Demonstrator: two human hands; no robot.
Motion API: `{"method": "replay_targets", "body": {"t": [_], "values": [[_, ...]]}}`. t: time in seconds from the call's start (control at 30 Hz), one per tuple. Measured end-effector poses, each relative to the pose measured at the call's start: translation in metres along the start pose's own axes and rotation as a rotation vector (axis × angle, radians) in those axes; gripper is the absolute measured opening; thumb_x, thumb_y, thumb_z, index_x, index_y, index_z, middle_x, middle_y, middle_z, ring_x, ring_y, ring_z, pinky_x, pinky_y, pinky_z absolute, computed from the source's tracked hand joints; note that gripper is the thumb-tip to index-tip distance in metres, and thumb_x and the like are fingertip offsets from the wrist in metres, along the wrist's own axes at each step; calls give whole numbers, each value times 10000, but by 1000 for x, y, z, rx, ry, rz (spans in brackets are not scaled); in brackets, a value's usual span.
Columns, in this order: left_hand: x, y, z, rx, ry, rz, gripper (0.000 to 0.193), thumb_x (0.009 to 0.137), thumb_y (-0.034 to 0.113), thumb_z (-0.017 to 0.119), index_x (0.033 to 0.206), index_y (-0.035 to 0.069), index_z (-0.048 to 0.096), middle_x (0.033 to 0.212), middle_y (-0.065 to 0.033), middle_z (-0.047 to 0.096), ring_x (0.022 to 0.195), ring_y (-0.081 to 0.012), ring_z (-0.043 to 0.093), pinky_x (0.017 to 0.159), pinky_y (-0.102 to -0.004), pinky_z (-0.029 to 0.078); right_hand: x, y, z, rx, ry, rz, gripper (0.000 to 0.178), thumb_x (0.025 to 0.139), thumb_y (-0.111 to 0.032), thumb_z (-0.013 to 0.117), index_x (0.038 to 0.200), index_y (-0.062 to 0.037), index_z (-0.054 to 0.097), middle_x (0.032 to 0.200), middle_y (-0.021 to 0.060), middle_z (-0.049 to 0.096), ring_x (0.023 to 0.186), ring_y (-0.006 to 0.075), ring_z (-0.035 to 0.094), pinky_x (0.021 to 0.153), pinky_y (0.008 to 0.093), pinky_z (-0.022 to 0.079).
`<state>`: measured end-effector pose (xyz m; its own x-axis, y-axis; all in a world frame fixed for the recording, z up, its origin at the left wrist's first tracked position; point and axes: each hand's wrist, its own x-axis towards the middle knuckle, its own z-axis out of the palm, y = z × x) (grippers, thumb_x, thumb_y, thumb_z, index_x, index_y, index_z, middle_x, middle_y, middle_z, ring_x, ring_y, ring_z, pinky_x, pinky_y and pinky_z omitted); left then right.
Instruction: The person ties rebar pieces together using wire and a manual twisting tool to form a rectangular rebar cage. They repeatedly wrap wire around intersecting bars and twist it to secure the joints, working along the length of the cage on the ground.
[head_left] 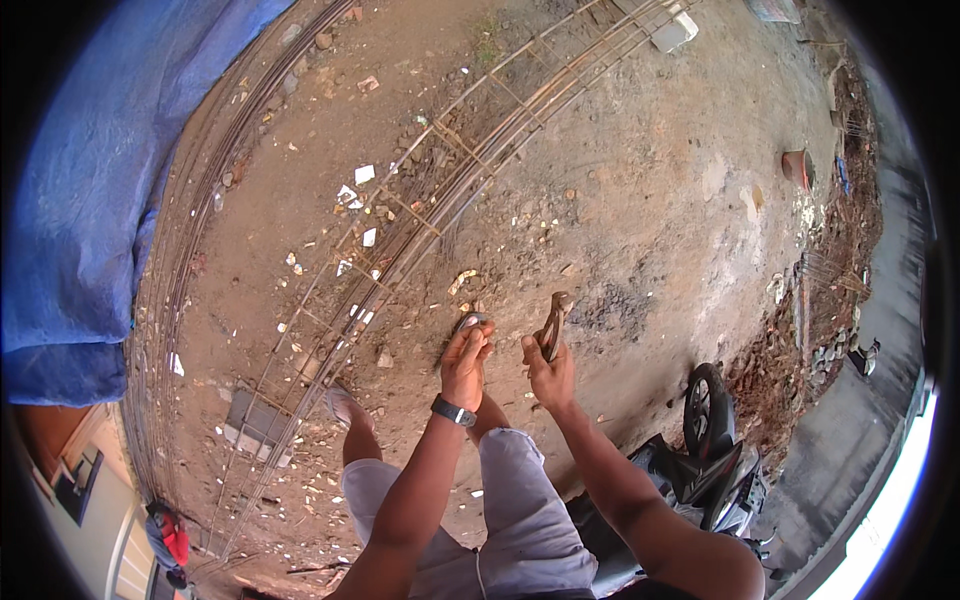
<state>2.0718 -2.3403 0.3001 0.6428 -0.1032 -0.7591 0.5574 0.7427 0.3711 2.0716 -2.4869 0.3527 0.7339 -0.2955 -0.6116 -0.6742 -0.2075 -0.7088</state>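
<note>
My right hand (549, 375) is wrapped round the handles of brown, rusty-looking pincers (555, 318), their head pointing up and away from me. To its left, my left hand (463, 362) is closed with the fingertips drawn together. Whatever those fingers hold, if anything, is too small to make out. A dark watch (454, 410) is on my left wrist. Both hands are in the air over bare dirt, with a gap between them. Left of my hands lies a long reinforcing-bar cage (437, 230) with square stirrups, touched by neither hand.
Long steel bars (160, 300) run along the left beside a blue tarp (85, 190). A grey block (258, 420) lies by the cage's near end. A motorcycle (705, 470) stands close on my right. Farther right is a bucket (797, 169). White fragments (364, 174) litter the ground.
</note>
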Motion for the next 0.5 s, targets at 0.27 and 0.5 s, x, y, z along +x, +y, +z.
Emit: {"method": "replay_targets", "body": {"t": [0.27,0.5], "values": [[80,-27,168,-283,-218,-221,340,1034,319,587,1296,102,596,1273,-48,633,1230,-187,541,1048,-390,458,92,-93,-74,-120,56,-190,175,986,-146,651,1107,-20,639,938,87,703,864,140,641,750,325,520],[206,-2,205,756,-159,-66,394,1003,349,635,1290,79,620,1231,-95,681,1059,-236,672,906,-393,537,195,-110,-141,194,221,-128,186,1006,-149,617,1117,-1,636,745,-8,569,653,79,522,590,258,439]]}}
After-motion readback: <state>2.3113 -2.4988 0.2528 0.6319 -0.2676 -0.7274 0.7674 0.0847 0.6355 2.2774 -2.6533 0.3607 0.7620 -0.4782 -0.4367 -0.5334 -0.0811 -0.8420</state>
